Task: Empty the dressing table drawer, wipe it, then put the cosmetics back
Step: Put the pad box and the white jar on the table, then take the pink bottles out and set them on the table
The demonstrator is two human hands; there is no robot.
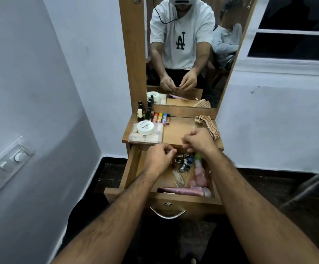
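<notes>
Both arms reached over open drawer. Left hand and right hand curled, fingers maybe pinching something tiny, hard to tell. Little bottles and pink tubes lay inside. Checked cloth sat on surface.

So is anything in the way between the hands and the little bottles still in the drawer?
Nothing visible is. The drawer is pulled open, and both the left hand and the right hand hover right above the little bottles at its back. Whether the curled fingers already hold something small cannot be told.
</notes>
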